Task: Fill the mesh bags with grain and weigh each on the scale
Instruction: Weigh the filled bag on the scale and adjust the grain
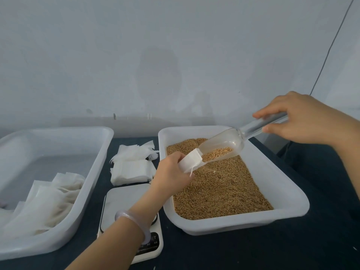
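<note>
**Table** (243, 252): dark surface, set against a pale wall.
- 9 o'clock: white plastic tray (97, 168), large, holding filled white bags.
- 12 o'clock: stack of empty mesh bags (132, 170), lying between the two trays.
- 6 o'clock: scale (122, 201), white, just in front of the stack, display edge nearest the person.
- 3 o'clock: second white tray (276, 182), holding grain (220, 191).

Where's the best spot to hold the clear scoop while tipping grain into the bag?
By the long scoop handle, from the right and above, as the right hand does: the handle slopes up away from the bowl, whose open mouth meets the mesh bag.
</note>
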`<state>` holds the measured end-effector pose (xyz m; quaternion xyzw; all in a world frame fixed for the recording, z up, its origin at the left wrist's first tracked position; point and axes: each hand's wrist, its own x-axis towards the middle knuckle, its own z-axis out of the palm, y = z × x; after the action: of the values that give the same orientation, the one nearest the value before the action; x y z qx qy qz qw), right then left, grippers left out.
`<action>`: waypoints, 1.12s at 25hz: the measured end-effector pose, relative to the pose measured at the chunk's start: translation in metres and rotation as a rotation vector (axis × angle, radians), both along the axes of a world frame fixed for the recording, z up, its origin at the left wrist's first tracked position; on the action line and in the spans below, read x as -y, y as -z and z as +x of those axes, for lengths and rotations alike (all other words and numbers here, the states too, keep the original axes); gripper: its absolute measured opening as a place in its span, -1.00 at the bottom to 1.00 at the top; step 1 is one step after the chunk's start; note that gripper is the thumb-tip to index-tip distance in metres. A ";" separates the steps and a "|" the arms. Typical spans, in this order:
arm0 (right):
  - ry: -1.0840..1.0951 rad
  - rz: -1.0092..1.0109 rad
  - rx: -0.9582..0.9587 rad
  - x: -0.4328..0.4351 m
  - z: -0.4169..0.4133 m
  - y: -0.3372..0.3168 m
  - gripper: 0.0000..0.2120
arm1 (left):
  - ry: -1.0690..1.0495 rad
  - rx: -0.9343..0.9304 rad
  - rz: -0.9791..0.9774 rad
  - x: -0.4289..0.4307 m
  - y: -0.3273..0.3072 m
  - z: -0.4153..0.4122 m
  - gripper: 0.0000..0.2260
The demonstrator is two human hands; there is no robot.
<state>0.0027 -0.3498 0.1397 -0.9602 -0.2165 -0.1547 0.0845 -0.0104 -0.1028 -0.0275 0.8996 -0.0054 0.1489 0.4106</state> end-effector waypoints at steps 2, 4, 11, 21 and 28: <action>0.000 0.009 -0.001 -0.001 0.000 0.001 -0.69 | -0.001 0.008 -0.004 0.000 0.001 0.000 -0.73; 0.000 0.008 0.003 -0.001 0.001 0.002 -0.70 | 0.001 0.011 -0.009 -0.001 0.002 0.000 -0.73; -0.009 0.044 -0.011 0.003 0.006 0.008 -0.71 | 0.002 0.008 -0.051 -0.002 0.003 -0.001 -0.76; -0.022 0.068 -0.012 0.008 0.007 0.011 -0.71 | -0.019 0.005 -0.068 -0.001 0.003 -0.001 -0.78; -0.004 0.277 -0.166 0.019 0.004 0.037 -0.70 | -0.003 -0.039 -0.226 -0.003 0.004 -0.002 -0.78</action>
<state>0.0063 -0.3691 0.1031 -0.9485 -0.1871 -0.1028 0.2341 -0.0122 -0.0998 -0.0310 0.8504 0.0209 0.1314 0.5090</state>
